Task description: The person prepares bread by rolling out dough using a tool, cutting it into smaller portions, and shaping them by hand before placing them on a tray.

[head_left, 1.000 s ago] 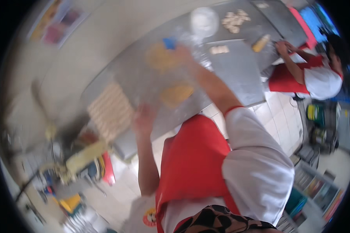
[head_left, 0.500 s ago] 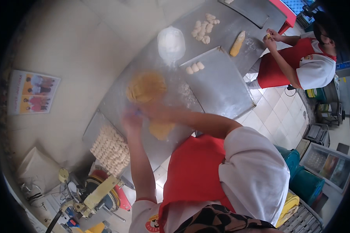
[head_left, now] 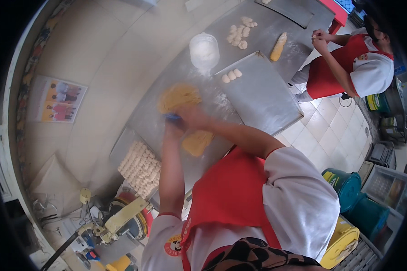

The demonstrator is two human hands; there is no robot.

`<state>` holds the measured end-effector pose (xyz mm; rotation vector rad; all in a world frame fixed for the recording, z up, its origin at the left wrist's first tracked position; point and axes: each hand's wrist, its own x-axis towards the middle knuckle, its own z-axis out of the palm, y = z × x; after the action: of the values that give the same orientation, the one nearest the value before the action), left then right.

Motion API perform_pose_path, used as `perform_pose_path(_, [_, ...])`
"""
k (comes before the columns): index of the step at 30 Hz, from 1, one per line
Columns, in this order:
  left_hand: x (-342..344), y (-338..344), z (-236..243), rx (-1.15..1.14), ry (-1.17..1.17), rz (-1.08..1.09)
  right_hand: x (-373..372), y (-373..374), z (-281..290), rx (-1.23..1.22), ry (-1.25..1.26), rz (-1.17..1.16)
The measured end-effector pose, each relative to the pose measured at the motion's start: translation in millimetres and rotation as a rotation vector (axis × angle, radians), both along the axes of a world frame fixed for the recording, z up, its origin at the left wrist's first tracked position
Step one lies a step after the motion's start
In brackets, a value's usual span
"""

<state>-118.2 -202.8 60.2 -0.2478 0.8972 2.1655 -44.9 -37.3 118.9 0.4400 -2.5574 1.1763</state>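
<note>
My hands are close together over the steel table, at the near edge of a yellowish dough mass [head_left: 178,97]. My left hand [head_left: 174,128] is closed, with a small blue object [head_left: 172,116] at its fingers; its kind is unclear. Beside it, my right hand [head_left: 192,117] reaches in from the right and meets the dough's near edge. Its fingers are smeared and partly hidden, so their grip does not show. A flatter piece of the same dough [head_left: 197,143] lies just below my right forearm.
A white flour tub [head_left: 204,50] stands beyond the dough. On the right is a metal tray [head_left: 262,97] with 3 pale dough pieces [head_left: 232,75]. A tray of shaped dough [head_left: 140,168] is at left. A co-worker [head_left: 348,67] handles something small at the far right.
The view has shifted slightly, moving the scene rightward. My hands have come closer together by the dough's near edge, and the dough mass looks less blurred. The co-worker's hands remain raised together.
</note>
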Motion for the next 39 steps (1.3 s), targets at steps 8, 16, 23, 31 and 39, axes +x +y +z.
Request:
perform_pose_path(8, [-5.8, 13.4, 85.7, -0.204, 0.487, 0.130, -1.1, 4.9, 33.0, -0.440, -0.077, -0.225])
perform_pose_path(16, [-14.9, 8.1, 143.2, 0.104, 0.590, 0.562, 45.9, -52.1, 69.5, -0.274, 0.148, -0.092])
perform_pose_path(23, [-18.7, -6.7, 134.3, 0.106, 0.570, 0.570, 49.5, -50.4, 54.9, -0.181, 0.178, -0.060])
perform_pose_path(31, [-5.3, -5.1, 100.5, 0.241, 0.525, 0.523, 37.3, -42.7, 24.0, -0.150, -0.065, -0.142])
perform_pose_path(39, [38.7, 1.5, 89.9, 0.093, 0.291, 0.551, -60.0, -8.9, -6.6, -0.214, -0.251, -0.299])
